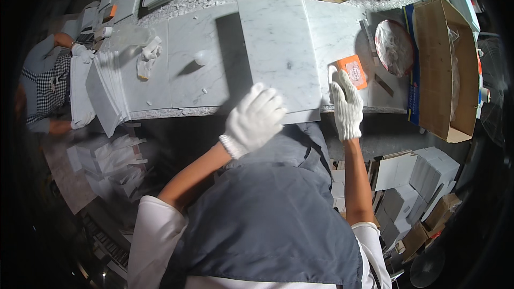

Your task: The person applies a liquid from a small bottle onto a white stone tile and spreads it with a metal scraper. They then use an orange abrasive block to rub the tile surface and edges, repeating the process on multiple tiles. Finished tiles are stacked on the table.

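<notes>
A pale grey-veined marble slab (281, 48) lies lengthwise in front of me, casting a broad shadow along its left side. White knit gloves cover both hands. My left hand (254, 120) is at the slab's near left corner with its fingers curled over the edge; the fingertips' undersides are hidden. To the right of the slab, my right hand (347, 106) has its fingers stretched forward and apart. They reach the left side of an orange box with a pale label (354, 71). Whether they touch the box, I cannot tell.
On the bench are a crumpled glove (151, 56), a small translucent cup (201, 57) and a round plastic-lined container (395, 48). A cardboard box (431, 69) stands at right. At left, a person in a checked apron (51, 88) handles upright white tiles (104, 91).
</notes>
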